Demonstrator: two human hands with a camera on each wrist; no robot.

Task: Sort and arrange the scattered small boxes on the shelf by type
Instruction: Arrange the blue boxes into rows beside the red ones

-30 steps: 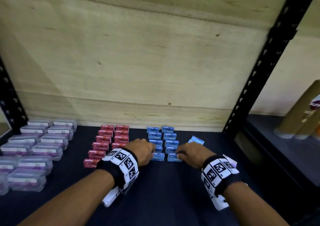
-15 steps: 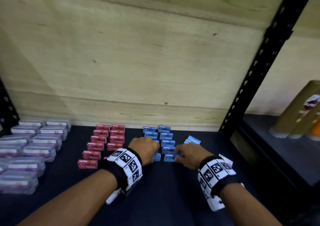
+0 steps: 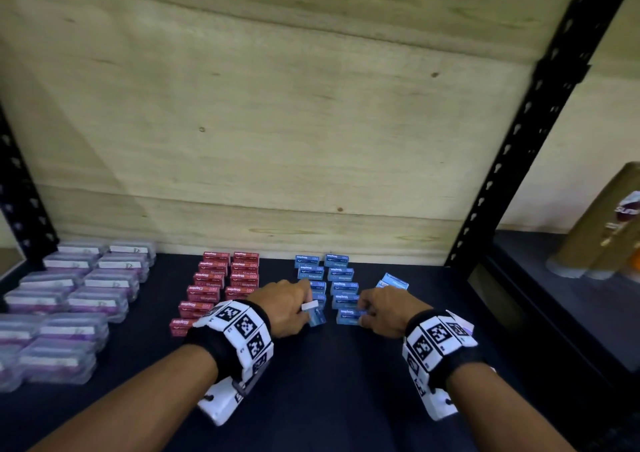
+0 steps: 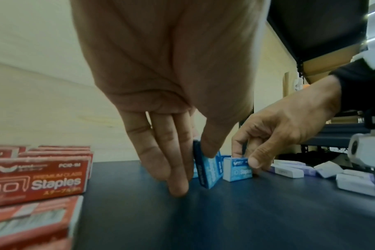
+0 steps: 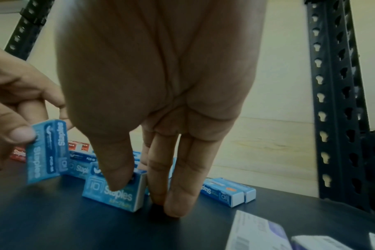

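Note:
Two columns of red staple boxes (image 3: 214,285) and two columns of blue staple boxes (image 3: 341,273) lie on the dark shelf (image 3: 329,382). My left hand (image 3: 298,307) pinches a blue box (image 4: 210,169) between thumb and fingers. That box is tilted up on one corner at the front of the left blue column, and it also shows in the right wrist view (image 5: 46,152). My right hand (image 3: 367,313) grips the front blue box (image 5: 113,192) of the right column, which lies flat. Two loose blue boxes (image 3: 393,283) sit to the right.
Clear plastic cases with purple labels (image 3: 69,295) fill the shelf's left side. White and purple boxes (image 4: 289,170) lie at the front right. A plywood wall closes the back. A black upright post (image 3: 519,139) stands at the right, with brown tubes (image 3: 606,226) beyond it.
My left hand has raised its blue box from flat to tilted on a corner. My right hand has stayed on the front box of the right column.

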